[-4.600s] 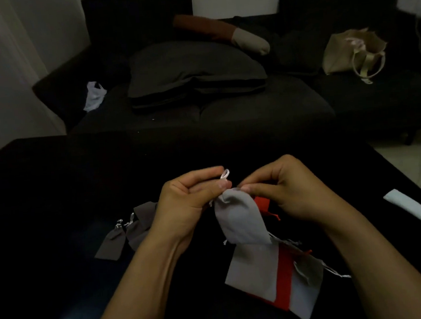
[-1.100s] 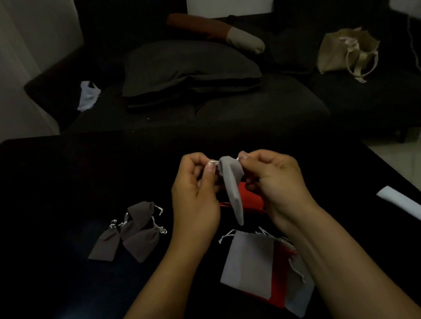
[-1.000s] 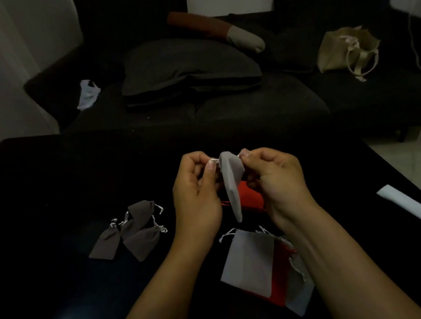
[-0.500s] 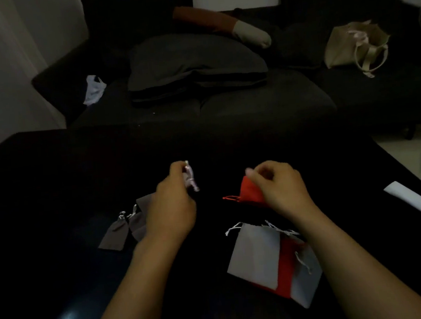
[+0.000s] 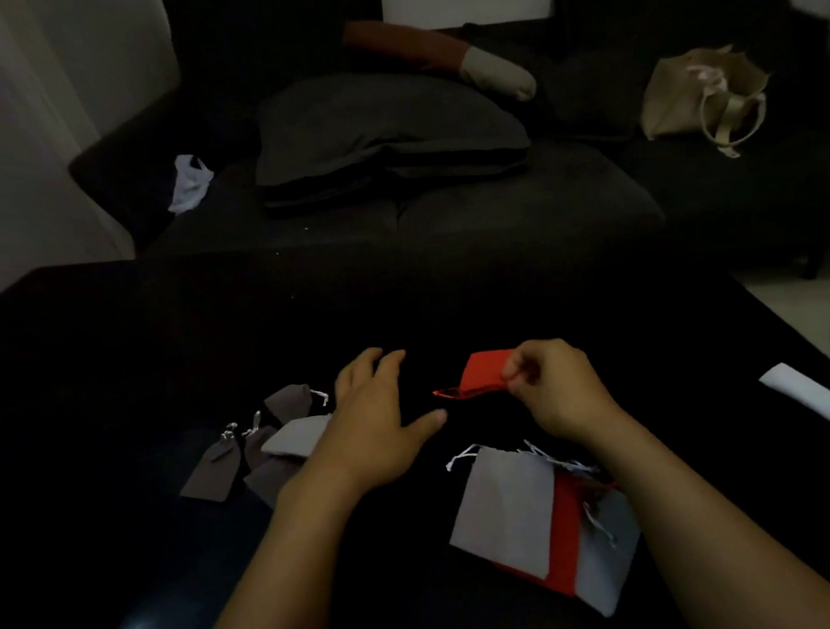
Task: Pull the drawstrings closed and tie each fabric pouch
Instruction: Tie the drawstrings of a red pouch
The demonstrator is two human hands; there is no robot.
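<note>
My right hand (image 5: pixel 555 387) pinches a small red pouch (image 5: pixel 478 375) by its edge and holds it just above the black table (image 5: pixel 106 366). My left hand (image 5: pixel 379 420) hovers open over the table, fingers spread, holding nothing. Just left of it lies a light grey pouch (image 5: pixel 295 436) on top of several dark grey pouches (image 5: pixel 216 469) with white drawstrings. Below my right wrist sits a stack of flat pouches, a grey one (image 5: pixel 508 509) over a red one (image 5: pixel 565 537), with loose white strings.
A white strip of paper (image 5: pixel 825 404) lies at the table's right edge. Beyond the table stands a dark sofa (image 5: pixel 443 196) with a grey cushion (image 5: pixel 376 127), a beige bag (image 5: pixel 699 91) and a white crumpled item (image 5: pixel 189 181).
My left hand carried the tied light grey pouch left, let it go on the dark grey pile, and now hangs open. My right hand has picked up the red pouch.
</note>
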